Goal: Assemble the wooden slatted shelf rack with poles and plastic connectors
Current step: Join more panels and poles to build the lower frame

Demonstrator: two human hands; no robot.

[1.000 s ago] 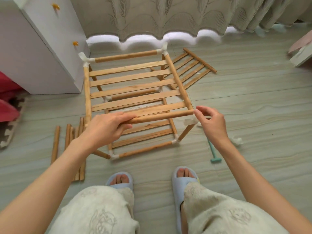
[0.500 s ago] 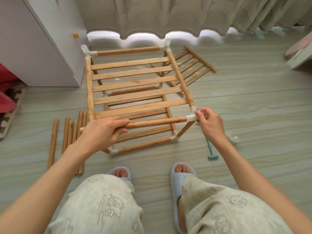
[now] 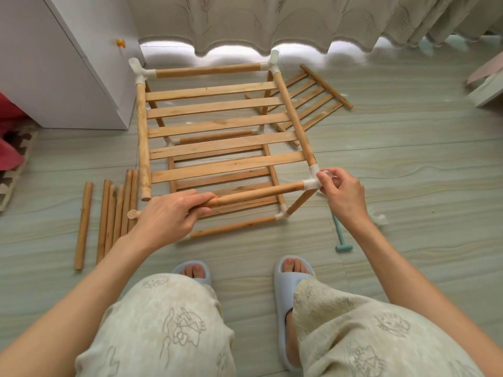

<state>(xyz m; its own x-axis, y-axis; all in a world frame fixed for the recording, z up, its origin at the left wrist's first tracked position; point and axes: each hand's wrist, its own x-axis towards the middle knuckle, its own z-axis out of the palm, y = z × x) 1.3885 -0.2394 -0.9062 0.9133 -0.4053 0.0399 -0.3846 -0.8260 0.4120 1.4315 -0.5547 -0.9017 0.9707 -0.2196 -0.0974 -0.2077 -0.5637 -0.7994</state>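
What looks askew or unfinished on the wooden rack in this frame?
The near-left top corner is open: the left side pole of the upper slatted shelf ends bare, with no white plastic connector. The front wooden pole in the left hand sits in the right white corner connector only, so it slants.
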